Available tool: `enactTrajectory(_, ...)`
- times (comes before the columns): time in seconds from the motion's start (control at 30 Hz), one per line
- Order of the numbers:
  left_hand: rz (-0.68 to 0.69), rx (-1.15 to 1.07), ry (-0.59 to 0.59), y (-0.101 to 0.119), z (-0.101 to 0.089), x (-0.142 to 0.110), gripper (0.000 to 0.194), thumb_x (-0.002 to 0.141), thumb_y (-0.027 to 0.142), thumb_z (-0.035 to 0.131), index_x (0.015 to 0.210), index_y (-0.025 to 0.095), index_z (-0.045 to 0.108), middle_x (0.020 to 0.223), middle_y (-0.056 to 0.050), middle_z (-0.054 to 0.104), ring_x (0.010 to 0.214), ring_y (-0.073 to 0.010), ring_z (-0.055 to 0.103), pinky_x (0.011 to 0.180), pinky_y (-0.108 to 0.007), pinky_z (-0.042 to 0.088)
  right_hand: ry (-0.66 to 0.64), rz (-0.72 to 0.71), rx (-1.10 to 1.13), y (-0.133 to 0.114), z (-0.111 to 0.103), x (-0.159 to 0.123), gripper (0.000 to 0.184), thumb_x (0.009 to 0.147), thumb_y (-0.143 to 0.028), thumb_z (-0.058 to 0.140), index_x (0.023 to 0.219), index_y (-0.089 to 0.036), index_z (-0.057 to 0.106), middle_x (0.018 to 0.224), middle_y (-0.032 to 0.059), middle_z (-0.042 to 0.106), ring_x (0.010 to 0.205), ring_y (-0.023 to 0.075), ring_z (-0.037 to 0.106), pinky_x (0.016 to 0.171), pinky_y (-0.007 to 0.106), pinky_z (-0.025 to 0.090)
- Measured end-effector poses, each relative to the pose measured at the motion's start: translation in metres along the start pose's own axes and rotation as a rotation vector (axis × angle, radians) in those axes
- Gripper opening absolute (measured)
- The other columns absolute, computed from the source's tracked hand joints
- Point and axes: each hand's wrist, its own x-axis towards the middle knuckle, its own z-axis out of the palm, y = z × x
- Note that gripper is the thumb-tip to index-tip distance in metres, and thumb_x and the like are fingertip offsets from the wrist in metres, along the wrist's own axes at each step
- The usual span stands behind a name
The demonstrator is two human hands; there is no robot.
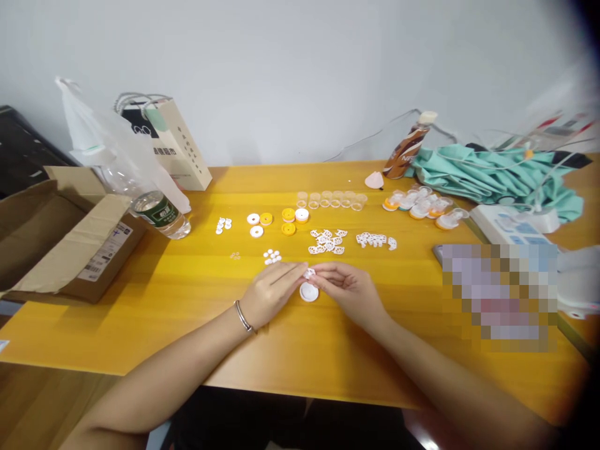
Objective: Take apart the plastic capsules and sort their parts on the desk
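My left hand [270,291], with a silver bracelet at the wrist, and my right hand [352,291] meet fingertip to fingertip near the middle of the table. Between them they pinch a small white plastic piece [309,273], partly covered by the fingers. Just below the fingertips, a round white cap [309,292] lies with its hollow side up. Beyond the hands are small white discs [272,256], white openwork pieces [327,241] and a row of white toothed pieces [371,239]. White and yellow rings [289,229] lie farther back, before several clear cups [336,199].
At left are an open cardboard box [112,256], a water bottle [162,214] and a paper bag [180,144]. Capped clear assemblies [422,205], a brown drink bottle [407,150] and a folded teal umbrella [492,172] are at right, behind a blurred-out flat object [497,294].
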Motion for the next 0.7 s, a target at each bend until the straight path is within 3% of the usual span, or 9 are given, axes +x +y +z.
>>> enactTrajectory(0.17, 0.051, 0.074, -0.059, 0.0007, -0.0017, -0.0010, 0.034, 0.086, 0.011, 0.048, 0.120, 0.013, 0.047, 0.097, -0.009, 0.065, 0.087, -0.0150, 0.061, 0.076, -0.030, 0.053, -0.012, -0.017, -0.081, 0.0022, -0.0016, -0.0004, 0.017, 0.073, -0.031, 0.062, 0.084, -0.020, 0.068, 0.084, 0.0025, 0.072, 0.077, 0.0183, 0.068, 0.075, 0.032, 0.056)
enactTrajectory(0.43, 0.149, 0.153, -0.058, -0.0016, -0.0003, -0.0021, 0.036, 0.086, 0.009, 0.047, 0.121, 0.011, 0.044, 0.095, -0.010, 0.065, 0.084, -0.0154, 0.062, 0.073, -0.029, 0.054, 0.027, -0.166, -0.282, 0.0027, -0.0030, -0.0036, 0.019, 0.074, -0.028, 0.059, 0.086, -0.021, 0.072, 0.080, 0.0009, 0.072, 0.072, 0.0198, 0.068, 0.070, 0.033, 0.057)
enactTrajectory(0.7, 0.172, 0.147, -0.010, -0.0031, 0.0030, -0.0011, 0.038, 0.086, 0.008, 0.046, 0.123, 0.012, 0.043, 0.095, -0.009, 0.065, 0.084, -0.0139, 0.062, 0.074, -0.026, 0.054, 0.050, -0.155, -0.211, 0.0039, -0.0029, -0.0032, 0.020, 0.075, -0.029, 0.059, 0.087, -0.021, 0.072, 0.085, 0.0010, 0.072, 0.074, 0.0200, 0.068, 0.072, 0.033, 0.056)
